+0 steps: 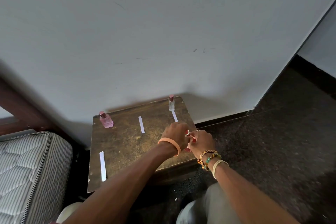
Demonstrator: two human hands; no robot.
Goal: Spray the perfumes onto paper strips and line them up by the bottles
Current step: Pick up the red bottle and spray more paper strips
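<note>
Looking down at your own hands, you've got them bunched together over the right edge of the small wooden table (127, 151). Your right hand (202, 142), the one with the beaded bracelets, has its fingers curled round a small red-and-pink thing (189, 144). It's mostly hidden, so can't really say what it is. Your left hand (174, 133), orange wristband on it, is pressed right up against the same thing with the knuckles toward the camera. Its fingertips are hidden behind the hand, so I can't tell if they're actually gripping or just touching.

On the table, the pink bottle (106, 120) stands upright at the back left corner, and the clear bottle (171, 104) stands upright at the back right. One paper strip (174, 116) lies just in front of the clear bottle, running toward your hands. A second strip (141, 124) lies between the two bottles, a bit nearer you. A third strip (102, 166) lies well apart from those, near the front left edge.

A striped mattress (27, 169) sits left of the table, and the floor (272, 142) to the right is dark and speckled.
</note>
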